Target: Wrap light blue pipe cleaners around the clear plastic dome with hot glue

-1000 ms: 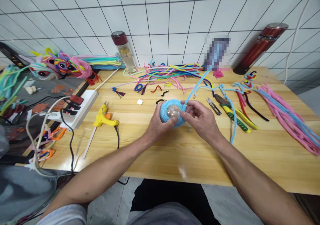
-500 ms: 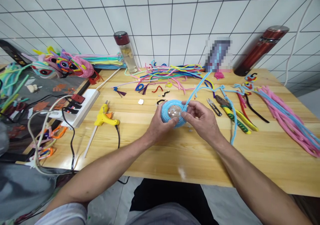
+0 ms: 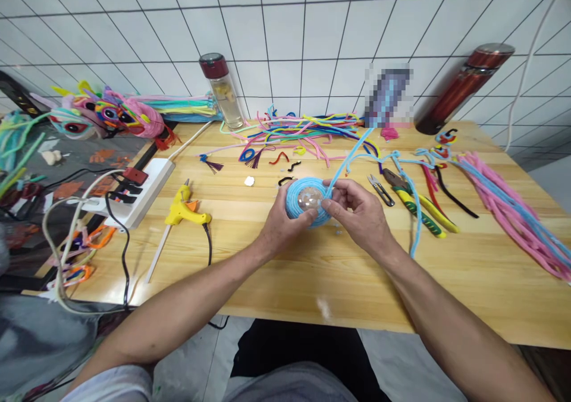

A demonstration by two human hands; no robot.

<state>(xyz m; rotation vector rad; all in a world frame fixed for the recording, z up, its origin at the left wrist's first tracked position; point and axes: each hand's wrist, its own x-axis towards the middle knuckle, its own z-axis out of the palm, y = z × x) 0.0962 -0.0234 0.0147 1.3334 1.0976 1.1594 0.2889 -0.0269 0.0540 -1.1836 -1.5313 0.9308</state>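
Both my hands are at a clear round ball [image 3: 308, 199] wrapped with rings of light-blue pipe cleaner [image 3: 295, 188], just above the table. My left hand [image 3: 288, 214] is closed around its left side, thumb lying on the front near the bare clear centre. At the right edge, my right hand [image 3: 357, 207] pinches the blue pipe cleaner between thumb and fingers. From that pinch a long loose end [image 3: 354, 152] rises up and to the right. Some of the fingers behind the ball are hidden.
A yellow glue gun [image 3: 182, 209] lies left beside a white power strip [image 3: 145, 194]. Pliers [image 3: 413, 203] and small snips [image 3: 380, 191] lie right. Loose pipe cleaners [image 3: 303, 129], a glass bottle [image 3: 224, 96] and a red thermos [image 3: 466, 90] are along the wall.
The view has shifted slightly. Both hands keep nearly the same hold on the wrapped ball and the pipe cleaner.
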